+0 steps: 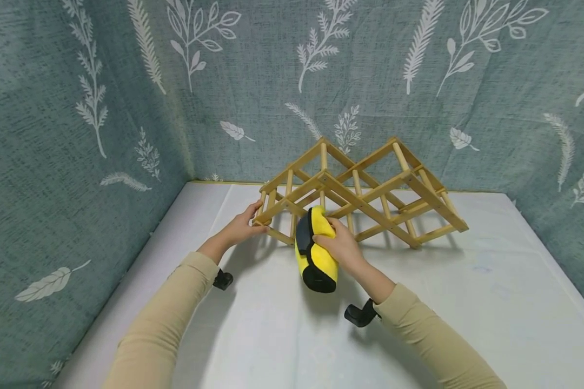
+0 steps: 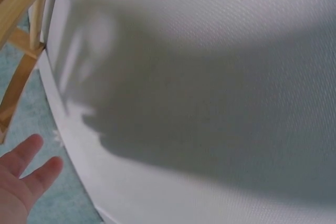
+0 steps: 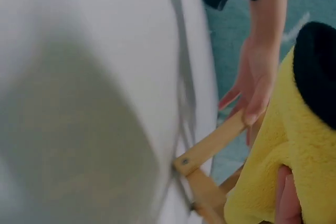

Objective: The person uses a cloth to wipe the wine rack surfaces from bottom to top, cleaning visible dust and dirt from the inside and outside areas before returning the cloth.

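Observation:
A slatted wooden wine rack [image 1: 360, 189] with zigzag peaks stands toward the back of the white table. My left hand [image 1: 243, 224] holds its left end, the thumb on a slat and some fingers behind. In the left wrist view, two fingers of that hand [image 2: 26, 177] stretch out beside the rack [image 2: 21, 9]. A folded plush towel [image 1: 323, 265], yellow and grey with black edging, hangs in front of the rack. My right hand [image 1: 343, 246] grips it from the right; most of those fingers are hidden by the yellow towel [image 3: 273, 156] in the right wrist view.
Below the hands lies the white tabletop [image 1: 258, 335]. Green leaf-patterned fabric [image 1: 272, 65] rises behind it and at both sides. Black mounts sit under the left wrist [image 1: 223, 280] and the right wrist [image 1: 360, 313].

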Motion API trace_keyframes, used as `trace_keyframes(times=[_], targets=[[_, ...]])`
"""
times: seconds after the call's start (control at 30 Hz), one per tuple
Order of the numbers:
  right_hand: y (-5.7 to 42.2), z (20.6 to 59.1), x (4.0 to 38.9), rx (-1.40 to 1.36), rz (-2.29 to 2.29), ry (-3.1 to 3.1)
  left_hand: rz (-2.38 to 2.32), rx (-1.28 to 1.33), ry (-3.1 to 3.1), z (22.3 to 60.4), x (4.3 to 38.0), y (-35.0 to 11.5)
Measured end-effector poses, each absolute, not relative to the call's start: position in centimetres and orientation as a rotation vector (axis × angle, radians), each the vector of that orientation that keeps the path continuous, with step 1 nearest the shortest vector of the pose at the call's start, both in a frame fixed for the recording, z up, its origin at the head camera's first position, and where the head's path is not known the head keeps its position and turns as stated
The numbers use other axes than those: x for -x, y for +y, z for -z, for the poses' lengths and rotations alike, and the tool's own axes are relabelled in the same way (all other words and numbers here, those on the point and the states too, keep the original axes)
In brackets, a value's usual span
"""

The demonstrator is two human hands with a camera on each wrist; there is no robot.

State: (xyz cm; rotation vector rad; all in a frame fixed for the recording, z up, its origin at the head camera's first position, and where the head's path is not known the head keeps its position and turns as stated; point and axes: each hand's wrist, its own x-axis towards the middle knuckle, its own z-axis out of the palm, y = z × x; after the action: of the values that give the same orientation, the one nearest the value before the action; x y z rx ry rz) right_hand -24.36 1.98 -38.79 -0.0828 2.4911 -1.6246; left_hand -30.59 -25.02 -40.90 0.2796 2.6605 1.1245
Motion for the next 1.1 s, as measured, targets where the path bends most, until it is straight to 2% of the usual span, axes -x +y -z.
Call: trace_keyframes(times=[0.2, 0.4, 0.73, 1.1], targets=[[0.0, 36.9, 24.8, 0.176, 1.654, 2.455, -1.114, -0.263, 2.660, 40.7, 30.7, -24.8], [-0.4, 36.5, 24.2, 0.289, 1.648, 2.465, -0.974, -0.282, 2.706, 40.4, 30.8, -24.5], [0.1, 41.4, 24.5, 0.308, 1.317, 2.489, -0.910, -0.349, 2.762, 39.8, 31.0, -25.3], [-3.3, 42.9, 25.7, 0.212, 1.430, 2.519, -0.921, -0.340, 2.747, 39.4, 31.2, -25.2]])
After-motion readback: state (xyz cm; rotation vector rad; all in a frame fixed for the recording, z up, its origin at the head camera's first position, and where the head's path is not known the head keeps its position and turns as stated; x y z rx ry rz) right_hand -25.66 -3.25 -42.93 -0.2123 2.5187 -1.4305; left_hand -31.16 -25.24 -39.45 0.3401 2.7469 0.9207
